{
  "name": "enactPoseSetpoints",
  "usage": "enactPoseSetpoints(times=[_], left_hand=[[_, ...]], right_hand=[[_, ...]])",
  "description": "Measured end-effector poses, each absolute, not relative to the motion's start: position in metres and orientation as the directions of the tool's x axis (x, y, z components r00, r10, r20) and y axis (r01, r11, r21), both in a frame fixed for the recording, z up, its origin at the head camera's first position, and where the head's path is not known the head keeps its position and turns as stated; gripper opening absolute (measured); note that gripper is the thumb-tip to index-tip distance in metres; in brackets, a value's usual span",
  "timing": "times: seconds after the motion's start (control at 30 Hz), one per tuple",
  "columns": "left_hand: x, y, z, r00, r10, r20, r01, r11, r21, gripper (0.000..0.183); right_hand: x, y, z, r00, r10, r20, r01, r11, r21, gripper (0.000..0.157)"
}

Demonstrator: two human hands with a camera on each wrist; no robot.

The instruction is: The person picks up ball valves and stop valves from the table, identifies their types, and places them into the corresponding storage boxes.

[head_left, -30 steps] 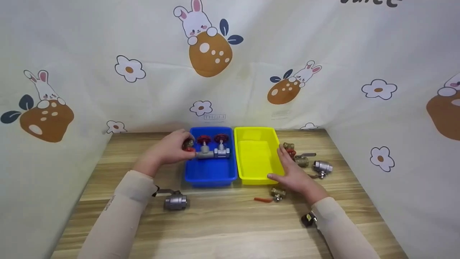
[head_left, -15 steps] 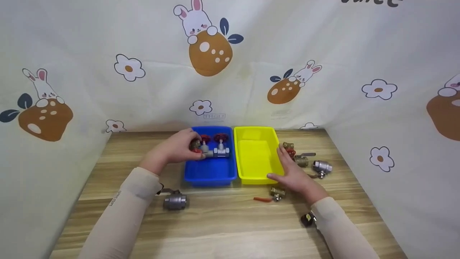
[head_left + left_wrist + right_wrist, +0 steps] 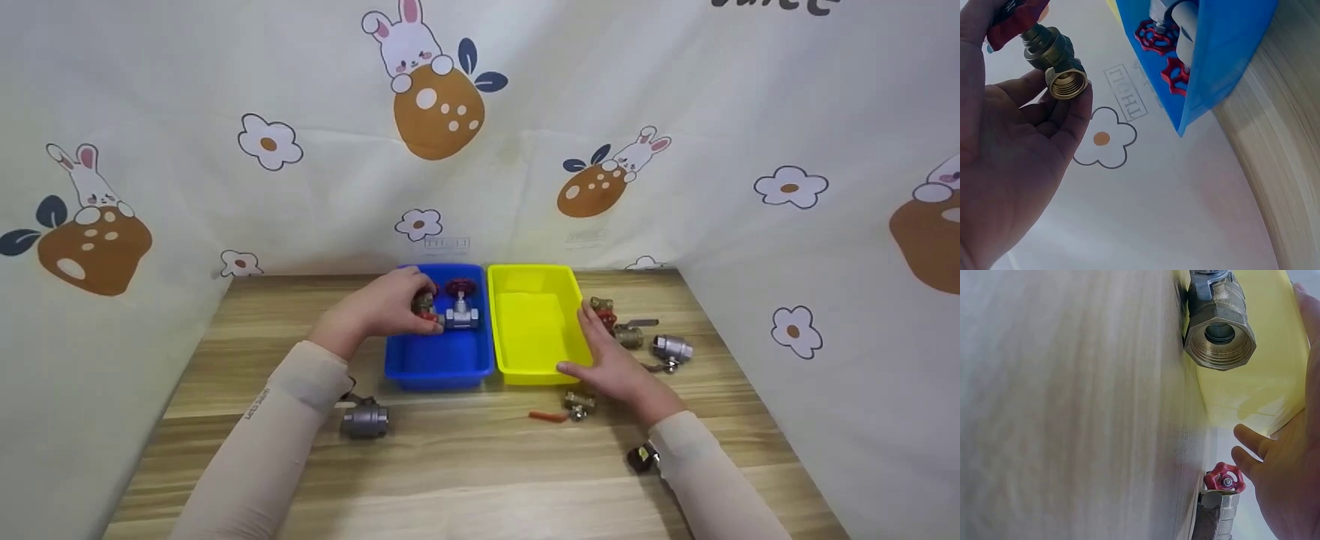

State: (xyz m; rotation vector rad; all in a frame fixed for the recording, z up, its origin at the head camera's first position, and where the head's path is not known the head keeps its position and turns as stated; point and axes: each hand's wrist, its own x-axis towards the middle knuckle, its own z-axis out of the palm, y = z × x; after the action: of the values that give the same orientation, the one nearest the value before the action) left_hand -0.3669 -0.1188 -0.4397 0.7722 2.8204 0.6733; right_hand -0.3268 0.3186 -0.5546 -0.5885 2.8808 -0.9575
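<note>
My left hand (image 3: 386,304) grips a brass gate valve (image 3: 1053,56) with a red handwheel, holding it above the left half of the blue bin (image 3: 439,375). In the left wrist view its threaded opening faces the camera and the fingers curl behind its body. Inside the bin is a silver gate valve (image 3: 462,316) with a red handwheel; a grey one beside it is mostly hidden by the hand. My right hand (image 3: 616,369) rests against the right side of the yellow bin (image 3: 536,377), fingers extended along the wall and thumb at the front corner.
A steel ball valve (image 3: 366,421) lies front left. A brass valve (image 3: 580,401) with an orange lever sits before the yellow bin. Right of that bin are several valves, among them a steel one (image 3: 673,347) and a brass one (image 3: 630,336). A black-ended piece (image 3: 643,457) lies by the right forearm.
My left hand has carried the brass gate valve rightward, from the blue bin's left rim to over its inside, now covering the grey valve. The right hand has stayed on the yellow bin.
</note>
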Motion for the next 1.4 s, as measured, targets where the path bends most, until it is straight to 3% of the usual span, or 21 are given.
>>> enactPoseSetpoints(times=[0.43, 1.4], left_hand=[[-0.371, -0.1, -0.432, -0.857, 0.506, -0.101, 0.42, 0.798, 0.433, 0.071], [-0.375, -0.055, -0.43, -0.801, 0.562, -0.207, 0.469, 0.804, 0.367, 0.067]], right_hand=[[-0.328, 0.319, -0.554, -0.943, -0.334, 0.02, -0.274, 0.737, -0.618, 0.116], [-0.329, 0.318, -0.556, -0.934, -0.354, 0.05, -0.317, 0.753, -0.577, 0.116]])
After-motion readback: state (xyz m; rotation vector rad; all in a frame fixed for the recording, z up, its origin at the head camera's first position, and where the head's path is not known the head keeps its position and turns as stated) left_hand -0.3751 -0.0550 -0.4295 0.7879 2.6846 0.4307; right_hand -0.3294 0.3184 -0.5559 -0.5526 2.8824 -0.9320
